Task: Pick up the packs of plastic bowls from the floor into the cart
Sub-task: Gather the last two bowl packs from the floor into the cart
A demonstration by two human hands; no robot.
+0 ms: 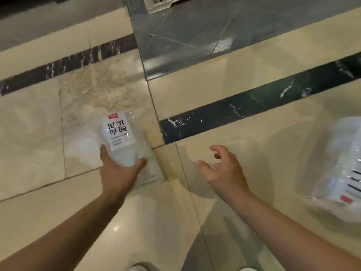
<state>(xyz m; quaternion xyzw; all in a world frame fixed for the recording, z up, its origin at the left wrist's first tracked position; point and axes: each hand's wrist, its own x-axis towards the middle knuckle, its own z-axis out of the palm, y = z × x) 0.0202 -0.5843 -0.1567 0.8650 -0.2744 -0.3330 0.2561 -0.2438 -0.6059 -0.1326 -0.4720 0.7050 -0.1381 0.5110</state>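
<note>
A clear pack of plastic bowls (122, 137) with a white label and black characters sits in my left hand (119, 173), whose thumb and fingers wrap its lower end. My right hand (222, 169) hovers over the floor to the right of it, fingers apart and curled, holding nothing. A second clear pack of bowls (340, 173) lies on the floor at the right edge of the view, blurred, with a white label and a red mark. No cart is clearly in view.
Glossy beige marble floor (214, 94) with black marble strips (254, 106) running across it. A white slatted plastic crate (160, 4) shows at the top edge above a grey tiled patch. Shoe tips peek in at the bottom edge.
</note>
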